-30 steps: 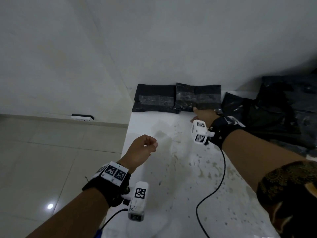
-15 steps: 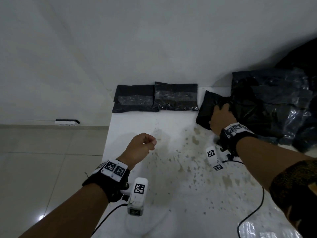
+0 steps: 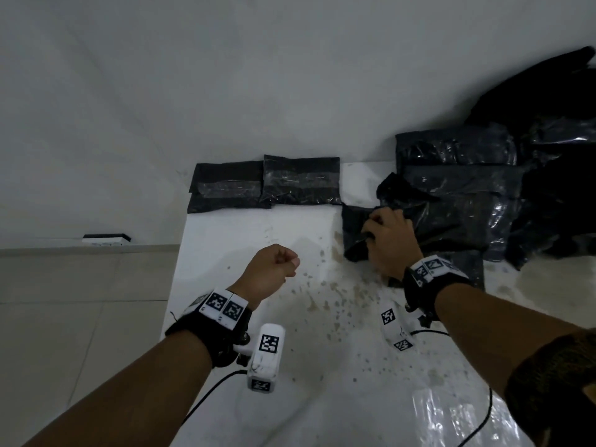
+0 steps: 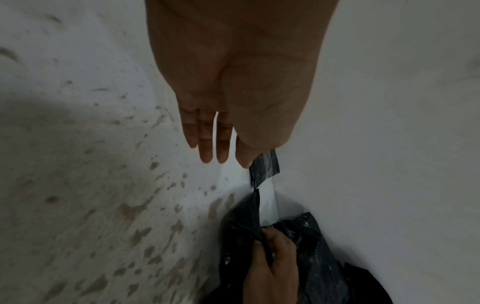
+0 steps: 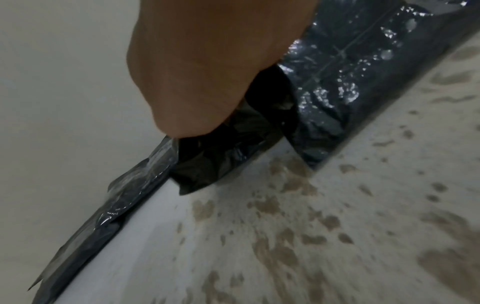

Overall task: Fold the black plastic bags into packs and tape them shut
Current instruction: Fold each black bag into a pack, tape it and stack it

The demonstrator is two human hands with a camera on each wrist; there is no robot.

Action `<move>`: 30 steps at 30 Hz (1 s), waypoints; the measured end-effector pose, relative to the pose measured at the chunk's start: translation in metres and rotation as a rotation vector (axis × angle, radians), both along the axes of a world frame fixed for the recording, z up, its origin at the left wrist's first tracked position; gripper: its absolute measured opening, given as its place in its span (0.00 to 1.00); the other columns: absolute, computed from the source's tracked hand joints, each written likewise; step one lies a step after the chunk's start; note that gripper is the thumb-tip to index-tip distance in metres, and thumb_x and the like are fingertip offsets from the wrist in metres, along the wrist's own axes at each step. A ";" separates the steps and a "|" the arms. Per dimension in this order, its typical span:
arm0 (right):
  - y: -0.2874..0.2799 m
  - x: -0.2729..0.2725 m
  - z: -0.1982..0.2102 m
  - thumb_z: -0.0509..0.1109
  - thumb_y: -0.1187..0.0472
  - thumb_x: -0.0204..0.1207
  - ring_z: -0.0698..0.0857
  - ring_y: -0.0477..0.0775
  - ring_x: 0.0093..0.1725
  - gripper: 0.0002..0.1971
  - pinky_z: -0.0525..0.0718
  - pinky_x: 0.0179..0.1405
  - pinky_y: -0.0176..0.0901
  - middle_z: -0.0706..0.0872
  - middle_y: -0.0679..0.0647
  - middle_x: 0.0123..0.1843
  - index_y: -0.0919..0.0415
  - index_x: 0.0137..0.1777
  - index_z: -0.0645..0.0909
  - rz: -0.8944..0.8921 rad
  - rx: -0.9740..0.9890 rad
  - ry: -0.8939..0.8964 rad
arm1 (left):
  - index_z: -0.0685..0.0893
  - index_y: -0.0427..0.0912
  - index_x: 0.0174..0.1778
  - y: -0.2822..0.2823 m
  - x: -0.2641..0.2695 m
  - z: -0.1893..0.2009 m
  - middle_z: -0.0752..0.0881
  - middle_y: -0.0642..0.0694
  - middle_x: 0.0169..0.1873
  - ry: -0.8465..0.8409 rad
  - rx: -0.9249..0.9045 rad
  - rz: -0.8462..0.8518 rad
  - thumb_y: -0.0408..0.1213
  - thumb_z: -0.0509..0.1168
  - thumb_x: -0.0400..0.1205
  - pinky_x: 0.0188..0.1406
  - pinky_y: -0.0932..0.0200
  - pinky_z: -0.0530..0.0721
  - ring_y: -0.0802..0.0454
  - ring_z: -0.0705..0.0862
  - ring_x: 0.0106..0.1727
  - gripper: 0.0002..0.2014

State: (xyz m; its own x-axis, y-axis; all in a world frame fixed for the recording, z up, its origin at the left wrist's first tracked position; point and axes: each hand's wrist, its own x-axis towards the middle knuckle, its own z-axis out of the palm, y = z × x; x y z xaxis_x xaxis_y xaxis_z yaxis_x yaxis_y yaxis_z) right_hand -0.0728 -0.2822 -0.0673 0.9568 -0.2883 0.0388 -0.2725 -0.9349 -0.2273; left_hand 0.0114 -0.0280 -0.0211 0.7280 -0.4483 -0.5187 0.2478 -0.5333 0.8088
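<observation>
My right hand (image 3: 388, 241) grips a crumpled black plastic bag (image 3: 354, 225) at the left edge of a pile of black bags (image 3: 467, 195) on the right of the white table (image 3: 245, 240). The right wrist view shows my fingers curled into the bag (image 5: 215, 158). Two folded, taped packs (image 3: 229, 187) (image 3: 301, 180) lie side by side against the back wall. My left hand (image 3: 275, 264) hovers over the table's left middle, loosely curled and holding nothing. In the left wrist view its fingers (image 4: 206, 152) hang free, with the right hand (image 4: 272, 265) on the bag (image 4: 241, 222) beyond.
The table top is stained with brown spots (image 3: 325, 304). A shiny clear plastic sheet (image 3: 451, 417) lies at the near right. Black cables (image 3: 206, 398) run from both wrist cameras. Tiled floor (image 3: 80, 317) drops off left of the table edge, and a wall socket (image 3: 106, 239) sits above it.
My right hand left the taped packs at the back wall, moved right to the pile and took hold of a loose bag. The left hand stayed put.
</observation>
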 end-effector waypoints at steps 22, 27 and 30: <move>-0.034 0.001 0.068 0.65 0.53 0.84 0.82 0.67 0.62 0.12 0.72 0.66 0.59 0.89 0.60 0.56 0.57 0.58 0.86 -0.283 0.096 -0.021 | 0.82 0.37 0.53 0.001 -0.037 0.016 0.87 0.39 0.51 -0.034 -0.003 0.064 0.34 0.67 0.84 0.46 0.58 0.82 0.46 0.87 0.49 0.05; -0.023 0.001 0.113 0.63 0.56 0.86 0.85 0.67 0.52 0.11 0.77 0.46 0.50 0.88 0.64 0.51 0.65 0.54 0.81 -0.056 0.288 -0.164 | 0.82 0.35 0.55 0.000 -0.034 0.053 0.87 0.39 0.51 -0.159 -0.025 0.096 0.34 0.67 0.84 0.44 0.59 0.82 0.48 0.87 0.47 0.07; -0.011 -0.006 0.142 0.65 0.58 0.85 0.86 0.67 0.49 0.09 0.76 0.42 0.48 0.89 0.63 0.49 0.62 0.55 0.83 0.125 0.265 -0.208 | 0.82 0.38 0.56 -0.001 -0.033 0.084 0.87 0.41 0.50 -0.284 -0.042 0.094 0.35 0.67 0.84 0.46 0.57 0.82 0.46 0.87 0.50 0.07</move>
